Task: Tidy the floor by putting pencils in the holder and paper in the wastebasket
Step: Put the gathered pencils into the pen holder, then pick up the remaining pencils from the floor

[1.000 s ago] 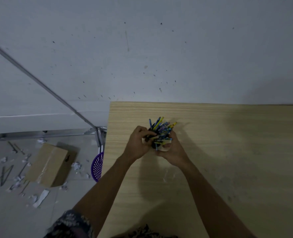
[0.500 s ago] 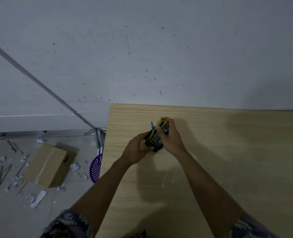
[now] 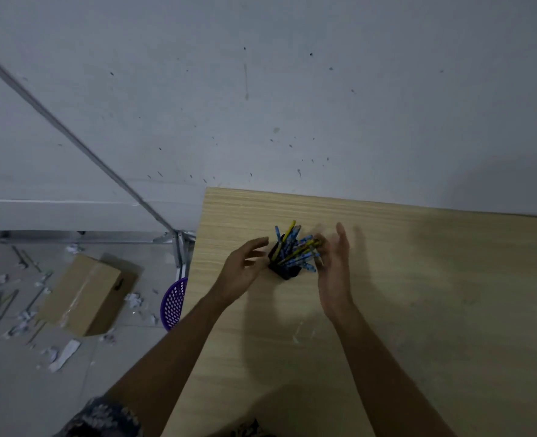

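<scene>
the small black pencil holder (image 3: 281,269) stands on the light wooden table (image 3: 418,294), crammed with blue and yellow pencils (image 3: 295,247). it sits between the left hand (image 3: 240,272) and right hand (image 3: 333,266); both hands are spread with fingers straight, gripping nothing. scraps of white paper (image 3: 62,357) lie on the grey floor to the left hand's side, near a purple mesh wastebasket (image 3: 174,302).

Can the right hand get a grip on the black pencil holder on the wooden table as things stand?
Probably yes: the right hand is open just beside the black pencil holder, nothing between them except the blue and yellow pencils fanning towards it.
</scene>
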`<state>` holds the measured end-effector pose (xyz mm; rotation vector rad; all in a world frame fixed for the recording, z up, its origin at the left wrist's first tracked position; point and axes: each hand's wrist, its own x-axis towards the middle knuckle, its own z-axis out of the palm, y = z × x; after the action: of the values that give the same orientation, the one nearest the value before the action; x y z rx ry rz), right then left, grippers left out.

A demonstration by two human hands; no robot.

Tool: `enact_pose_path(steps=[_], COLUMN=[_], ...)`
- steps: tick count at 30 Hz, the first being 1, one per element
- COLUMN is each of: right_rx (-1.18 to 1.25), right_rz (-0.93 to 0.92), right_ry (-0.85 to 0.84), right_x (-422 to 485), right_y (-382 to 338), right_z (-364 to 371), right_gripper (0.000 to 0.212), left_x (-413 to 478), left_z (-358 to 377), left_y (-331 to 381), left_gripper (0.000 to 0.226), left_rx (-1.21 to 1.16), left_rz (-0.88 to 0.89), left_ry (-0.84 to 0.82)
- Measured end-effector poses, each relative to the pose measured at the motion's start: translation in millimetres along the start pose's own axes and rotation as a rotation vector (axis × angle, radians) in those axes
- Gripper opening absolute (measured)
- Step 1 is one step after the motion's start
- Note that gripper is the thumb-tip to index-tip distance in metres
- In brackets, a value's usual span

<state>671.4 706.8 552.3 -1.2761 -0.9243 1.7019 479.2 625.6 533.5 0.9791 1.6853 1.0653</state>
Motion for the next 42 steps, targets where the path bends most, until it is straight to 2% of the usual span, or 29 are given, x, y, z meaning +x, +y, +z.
enact_pose_path(steps=[2, 4, 5, 8, 10, 12, 15, 20, 22, 25, 28, 32, 36, 42], right_rx=[0.009, -0.114, -0.192, -0.537, -0.763, -0.858, -0.972, -1.258, -1.353, -1.459, -1.482, -1.417, -1.303, -1.392], right_rz=[0.089, 0.207, 0.292, 0.572, 0.627, 0.591, 0.479, 0.204, 0.158, 0.125, 0.095, 0.157, 0.06, 0.001], right_ry=[0.119, 0.223, 0.217, -0.039, -0.262, -0.43, -0.565, -0.798, -0.902, -1.023, -1.062, -1.064, -1.064, -1.255], right_x=[-9, -21, -28, -59, -81, -105, -134, -180, -195, -225, -264, -322, -376, -424], right_y=[6, 15, 21, 38, 47, 55, 67, 93, 104, 127, 156, 194, 227, 271], right_z=[-9, -17, -19, -18, -11, 5, 33, 85, 107, 151, 201, 270, 338, 427], right_gripper=[0.038, 0.025, 0.02, 0.017, 0.022, 0.025, 0.023, 0.019, 0.019, 0.021, 0.023, 0.018, 0.01, 0.014], left_x=[-11, -28, -39, -79, -109, -141, -187, -263, -292, -344, -398, -470, -526, -569], left_z=[-6, -11, -14, -26, -34, -45, -64, -121, -147, -188, -225, -277, -334, -424], left_y=[-1, -5, -8, -20, -29, -38, -50, -74, -85, -106, -129, -162, -185, -217], left_gripper=[0.029, 0.017, 0.013, 0.011, 0.013, 0.014, 0.015, 0.016, 0.019, 0.026, 0.025, 0.021, 0.022, 0.024], left_rx=[-0.053, -0.082, -0.087, -0.061, -0.038, -0.035, -0.025, 0.166, 0.22, 0.222, 0.072, -0.097, -0.142, -0.192], left_rz=[-0.067, -0.119, -0.142, -0.19, -0.209, -0.224, -0.243, -0.334, -0.39, -0.45, -0.48, -0.478, -0.475, -0.497], left_ry=[0.059, 0.103, 0.125, 0.165, 0.195, 0.261, 0.318, 0.188, 0.131, 0.16, 0.287, 0.408, 0.517, 0.622])
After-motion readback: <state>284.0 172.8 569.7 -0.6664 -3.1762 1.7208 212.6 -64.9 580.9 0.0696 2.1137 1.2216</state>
